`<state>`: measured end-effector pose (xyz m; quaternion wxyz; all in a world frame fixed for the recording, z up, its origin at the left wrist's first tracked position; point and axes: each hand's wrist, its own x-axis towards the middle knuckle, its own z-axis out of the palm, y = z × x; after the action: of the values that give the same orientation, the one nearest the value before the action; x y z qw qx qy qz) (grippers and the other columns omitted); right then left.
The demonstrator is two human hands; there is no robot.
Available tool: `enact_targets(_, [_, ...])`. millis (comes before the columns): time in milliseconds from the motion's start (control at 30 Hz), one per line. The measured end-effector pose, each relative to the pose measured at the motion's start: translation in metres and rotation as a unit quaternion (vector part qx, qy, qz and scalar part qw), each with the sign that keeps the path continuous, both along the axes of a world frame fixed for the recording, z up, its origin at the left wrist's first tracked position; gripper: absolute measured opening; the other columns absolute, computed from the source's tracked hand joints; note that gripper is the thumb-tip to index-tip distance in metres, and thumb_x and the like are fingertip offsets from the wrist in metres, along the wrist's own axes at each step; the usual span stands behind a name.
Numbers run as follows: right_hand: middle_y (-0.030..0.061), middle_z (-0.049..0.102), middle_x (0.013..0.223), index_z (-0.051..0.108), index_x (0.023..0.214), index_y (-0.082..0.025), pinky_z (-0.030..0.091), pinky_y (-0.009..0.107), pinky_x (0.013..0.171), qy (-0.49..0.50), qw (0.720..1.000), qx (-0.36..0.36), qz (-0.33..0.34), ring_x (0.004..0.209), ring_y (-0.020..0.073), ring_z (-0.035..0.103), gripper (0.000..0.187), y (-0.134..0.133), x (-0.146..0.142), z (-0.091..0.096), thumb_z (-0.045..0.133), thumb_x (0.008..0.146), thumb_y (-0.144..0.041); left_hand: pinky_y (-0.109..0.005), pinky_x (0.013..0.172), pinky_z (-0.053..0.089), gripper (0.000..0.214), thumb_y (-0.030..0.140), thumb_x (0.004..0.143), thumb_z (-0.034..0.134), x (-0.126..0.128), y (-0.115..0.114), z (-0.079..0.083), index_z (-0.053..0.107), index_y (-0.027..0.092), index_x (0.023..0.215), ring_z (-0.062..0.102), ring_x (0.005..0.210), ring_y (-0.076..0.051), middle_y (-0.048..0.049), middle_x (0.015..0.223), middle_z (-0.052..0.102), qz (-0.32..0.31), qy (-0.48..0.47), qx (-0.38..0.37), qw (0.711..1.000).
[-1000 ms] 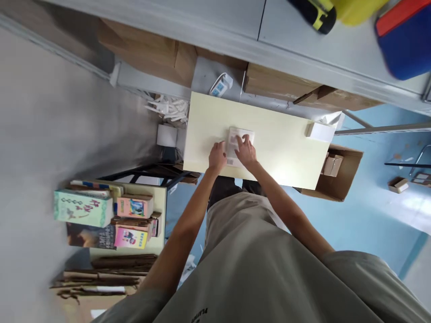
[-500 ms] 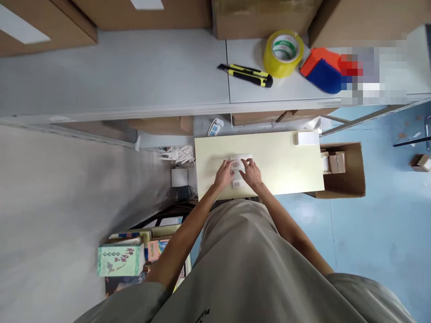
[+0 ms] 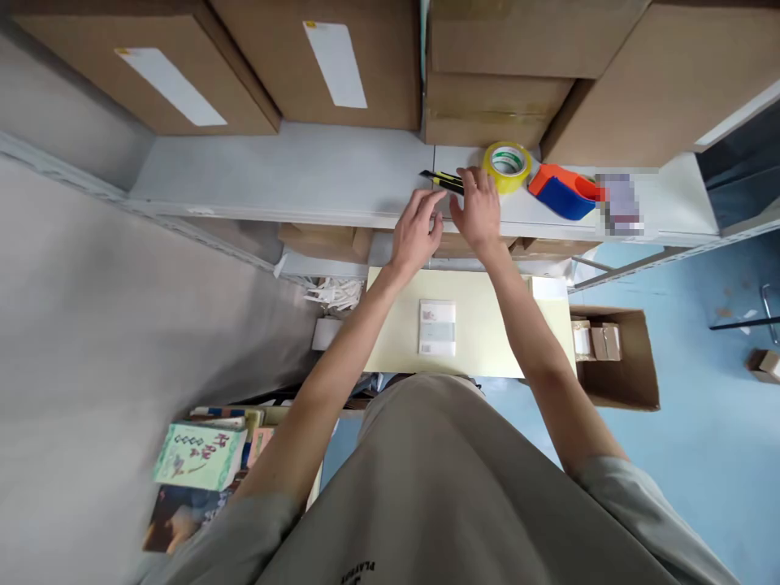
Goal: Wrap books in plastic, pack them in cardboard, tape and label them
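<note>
Both arms reach up to a grey shelf [image 3: 292, 175]. My right hand [image 3: 477, 210] lies over a yellow and black utility knife [image 3: 439, 179], its fingers spread and touching the knife's handle end. My left hand [image 3: 415, 231] hovers open just left of it, at the shelf's front edge, holding nothing. A roll of yellow tape [image 3: 505, 166] stands just right of my right hand. Below, a small white packet [image 3: 437, 327] lies alone on the pale yellow table [image 3: 487, 325].
An orange and blue tape dispenser [image 3: 564, 193] sits right of the tape roll. Brown cartons [image 3: 317, 57] fill the back of the shelf. An open cardboard box [image 3: 621, 357] stands on the blue floor beside the table. Books [image 3: 198, 457] are stacked at lower left.
Both hands have left the white packet on the table and risen to the shelf. The view has tilted up, so the cartons and tape now show.
</note>
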<state>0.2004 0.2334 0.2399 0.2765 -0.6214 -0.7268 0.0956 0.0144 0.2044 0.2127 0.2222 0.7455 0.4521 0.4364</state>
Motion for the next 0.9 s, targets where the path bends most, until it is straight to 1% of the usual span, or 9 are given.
enact_targets(100, [0.0331,0.06,0.173,0.062,0.163,-0.002,0.044,0.068,0.136,-0.019,0.999,-0.007,0.026,0.166,0.0385,0.054,0.056,0.036,0.007,-0.008,0.034,0.128,-0.036,-0.045,0.13,0.063,0.038,0.027,0.122,0.058,-0.015,-0.012,0.0,0.072,0.028,0.157,0.077,0.15,-0.029,-0.0131,0.158,0.072,0.017,0.021,0.0,1.0])
enact_targets(167, [0.0331,0.065,0.166,0.065,0.157,0.0,0.046,0.066,0.133,-0.031,0.999,-0.029,0.024,0.163,0.0361,0.057,0.061,0.05,0.007,-0.013,0.026,0.13,-0.037,-0.042,0.13,0.063,0.041,0.022,0.119,0.057,-0.027,-0.025,-0.006,0.073,0.026,0.156,0.078,0.147,-0.028,-0.0133,0.157,0.074,0.024,0.054,0.001,0.998])
enact_targets(267, [0.0282,0.072,0.16,0.071,0.154,-0.009,0.048,0.065,0.134,-0.08,0.994,-0.073,-0.017,0.158,0.0377,0.063,0.05,0.053,0.002,-0.015,0.041,0.129,-0.04,-0.042,0.129,0.064,0.045,0.017,0.117,0.055,-0.045,-0.047,-0.024,0.073,0.026,0.157,0.079,0.143,-0.027,-0.013,0.157,0.075,0.037,0.104,-0.012,0.994])
enact_targets(367, [0.0267,0.071,0.162,0.069,0.161,-0.016,0.047,0.065,0.135,-0.141,0.985,-0.084,-0.047,0.157,0.0397,0.062,0.046,0.036,-0.004,-0.015,0.044,0.127,-0.036,-0.041,0.128,0.064,0.047,0.016,0.116,0.053,-0.063,-0.074,-0.057,0.072,0.026,0.158,0.079,0.142,-0.027,-0.0126,0.158,0.076,0.049,0.147,-0.057,0.986])
enact_targets(467, [0.0255,0.068,0.167,0.061,0.171,-0.016,0.046,0.063,0.134,-0.142,0.988,-0.059,-0.032,0.155,0.0376,0.059,0.052,-0.003,-0.005,-0.022,0.039,0.129,-0.037,-0.044,0.131,0.062,0.048,0.015,0.113,0.054,-0.079,-0.108,-0.101,0.073,0.023,0.156,0.077,0.147,-0.03,-0.0154,0.158,0.076,0.041,0.204,-0.13,0.969])
enact_targets(567, [0.0225,0.066,0.171,0.058,0.175,-0.018,0.047,0.063,0.133,-0.101,0.994,-0.032,-0.002,0.154,0.0377,0.06,0.056,-0.059,-0.004,-0.049,0.037,0.13,-0.042,-0.053,0.138,0.056,0.05,0.012,0.109,0.057,-0.089,-0.144,-0.152,0.073,0.016,0.156,0.071,0.157,-0.037,-0.0228,0.163,0.073,0.011,0.273,-0.221,0.936])
enact_targets(667, [0.0215,0.063,0.172,0.057,0.177,-0.023,0.049,0.071,0.13,-0.061,0.996,-0.058,0.013,0.158,0.0415,0.06,0.062,-0.123,-0.003,-0.096,0.029,0.129,-0.05,-0.068,0.145,0.045,0.063,0.014,0.101,0.066,-0.089,-0.172,-0.202,0.066,0.01,0.164,0.053,0.176,-0.046,-0.0304,0.182,0.058,-0.015,0.305,-0.295,0.906])
enact_targets(767, [0.0218,0.065,0.168,0.059,0.176,-0.025,0.051,0.074,0.129,-0.034,0.993,-0.111,-0.009,0.159,0.0426,0.06,0.062,-0.184,-0.002,-0.153,0.031,0.128,-0.053,-0.077,0.152,0.027,0.074,0.02,0.097,0.072,-0.079,-0.191,-0.249,0.06,0.011,0.17,0.032,0.187,-0.049,-0.0313,0.193,0.043,-0.037,0.29,-0.329,0.898])
enact_targets(900, [0.0222,0.071,0.158,0.062,0.171,-0.021,0.056,0.065,0.129,0.001,0.981,-0.176,-0.085,0.151,0.038,0.067,0.058,-0.251,-0.003,-0.215,0.038,0.126,-0.049,-0.082,0.153,0.014,0.083,0.033,0.096,0.082,-0.06,-0.211,-0.289,0.055,0.019,0.173,0.02,0.191,-0.05,-0.0271,0.199,0.034,-0.055,0.275,-0.334,0.9])
